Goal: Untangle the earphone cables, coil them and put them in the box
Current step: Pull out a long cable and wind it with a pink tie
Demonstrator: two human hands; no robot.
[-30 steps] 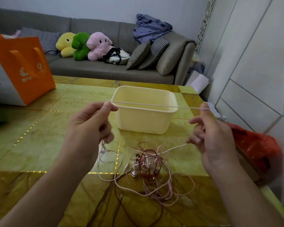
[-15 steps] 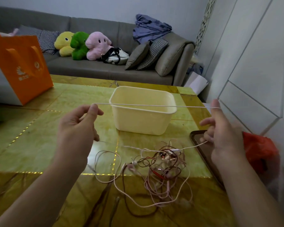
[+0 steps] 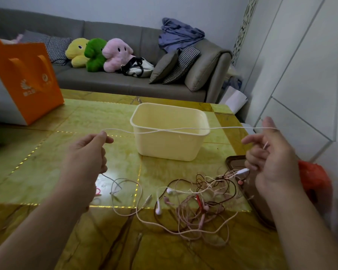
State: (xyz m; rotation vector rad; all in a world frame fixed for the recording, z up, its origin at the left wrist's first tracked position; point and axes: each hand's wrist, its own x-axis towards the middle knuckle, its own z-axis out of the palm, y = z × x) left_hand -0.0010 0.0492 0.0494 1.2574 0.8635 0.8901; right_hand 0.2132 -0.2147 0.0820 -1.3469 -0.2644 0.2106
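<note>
A person's left hand (image 3: pixel 86 152) is pinching one end of a white earphone cable (image 3: pixel 183 129) between thumb and forefinger, while the right hand (image 3: pixel 269 160), fingers loosely curled, is holding the other end over its raised forefinger. The cable is stretching taut between the two hands, crossing in front of the cream box (image 3: pixel 170 133) standing just beyond them. Below and between the hands, a tangle of pink, brown and white cables (image 3: pixel 199 203) is lying on the yellow-green table (image 3: pixel 47 162).
</note>
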